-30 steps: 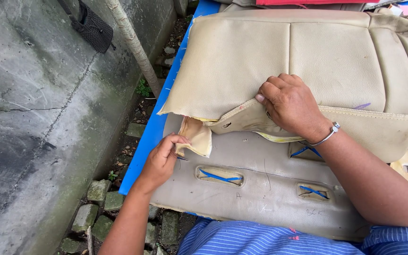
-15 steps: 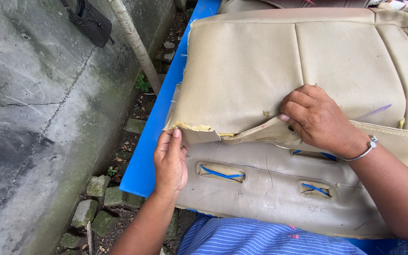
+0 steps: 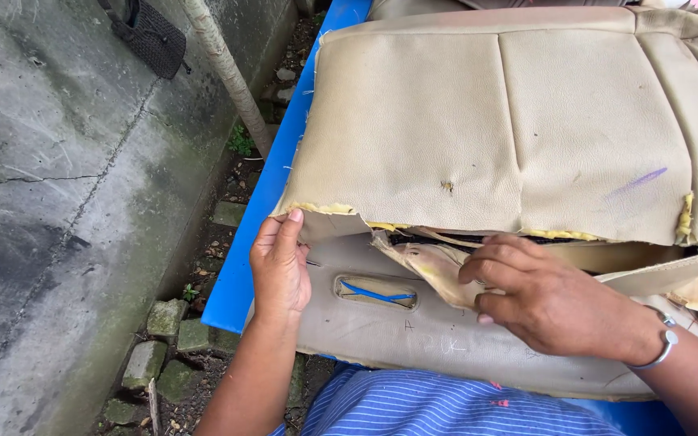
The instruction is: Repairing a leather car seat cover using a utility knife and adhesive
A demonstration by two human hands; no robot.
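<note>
The beige seat cover (image 3: 510, 129) lies across the blue table (image 3: 240, 274), its torn lower edge facing the person. The left hand (image 3: 279, 270) rests flat and open at the cover's corner, apparently pinning it down. The right hand (image 3: 555, 303) pinches a loose flap (image 3: 430, 266) (yellow foam shows along the tear), fingers closed on it.

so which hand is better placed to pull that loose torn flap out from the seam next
Right. The right hand already has its fingers on the torn flap at the seam. The left hand lies flat at the beige seat cover corner, off to the side.
</note>
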